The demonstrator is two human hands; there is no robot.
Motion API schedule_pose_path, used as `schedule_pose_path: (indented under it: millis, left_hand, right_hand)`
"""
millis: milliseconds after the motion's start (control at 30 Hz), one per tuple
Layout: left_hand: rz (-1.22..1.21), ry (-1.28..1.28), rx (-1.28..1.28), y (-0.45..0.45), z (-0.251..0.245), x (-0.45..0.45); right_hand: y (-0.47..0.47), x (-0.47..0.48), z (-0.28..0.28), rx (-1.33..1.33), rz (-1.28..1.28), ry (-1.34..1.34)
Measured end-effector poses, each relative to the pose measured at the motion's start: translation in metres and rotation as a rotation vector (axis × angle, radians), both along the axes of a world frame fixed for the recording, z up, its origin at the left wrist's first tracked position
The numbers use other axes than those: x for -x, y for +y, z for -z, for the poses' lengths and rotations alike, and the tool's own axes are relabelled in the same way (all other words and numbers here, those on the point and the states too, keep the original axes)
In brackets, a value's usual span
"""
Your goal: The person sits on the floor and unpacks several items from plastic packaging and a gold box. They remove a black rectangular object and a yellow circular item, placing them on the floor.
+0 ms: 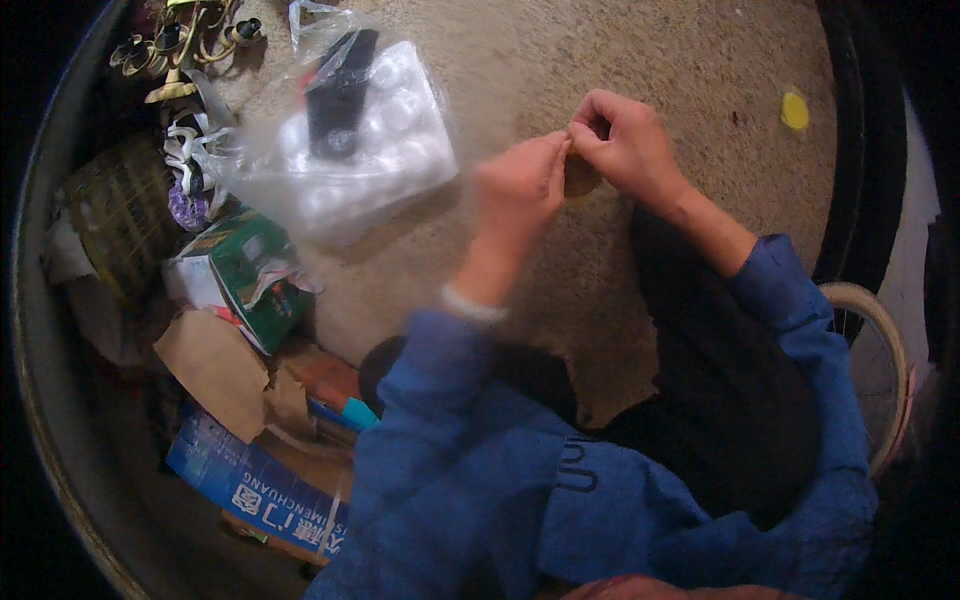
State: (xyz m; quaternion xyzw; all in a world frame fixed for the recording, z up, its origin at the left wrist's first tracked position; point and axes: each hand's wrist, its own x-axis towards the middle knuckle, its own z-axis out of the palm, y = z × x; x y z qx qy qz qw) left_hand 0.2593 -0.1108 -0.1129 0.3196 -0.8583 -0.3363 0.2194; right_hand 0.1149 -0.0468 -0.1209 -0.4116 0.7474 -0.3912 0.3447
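Note:
My left hand [517,180] and my right hand [626,142] meet at the fingertips over the bare floor. Both pinch something small and thin between them; a brownish, rounded, see-through part [581,176] shows below the fingers, and I cannot tell what it is. The left hand is slightly blurred. To the left of my hands lies a clear plastic bag [262,161] over a white bubbled pack [405,112], with a dark flat object [345,97] on it. A yellow round piece [794,111] lies on the floor at the right.
At left are a candelabra-like lamp [172,86], a wicker basket [116,217], a green box [255,277], torn brown cardboard [214,367] and a blue printed carton [247,480]. A wheel with a pale tyre [874,322] stands at the right edge.

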Motion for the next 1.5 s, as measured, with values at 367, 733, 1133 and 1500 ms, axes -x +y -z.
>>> schedule_pose_path:
  millis: [367,733,1133,1500]
  left_hand:
    - [-0.371,0.045,-0.74,-0.005,0.0,0.008]
    - [-0.486,0.106,-0.704,-0.014,-0.012,0.002]
    - [0.027,0.164,-0.02,-0.007,-0.022,-0.013]
    - [-0.341,0.253,-0.731,-0.015,-0.037,-0.011]
  right_hand:
    - [0.014,0.031,0.014,-0.288,-0.022,-0.988]
    - [0.024,0.013,-0.008,-0.321,-0.063,-0.929]
    - [0.021,0.02,-0.012,-0.352,-0.003,-1.016]
    - [0.007,0.018,-0.014,0.101,-0.103,-0.629]
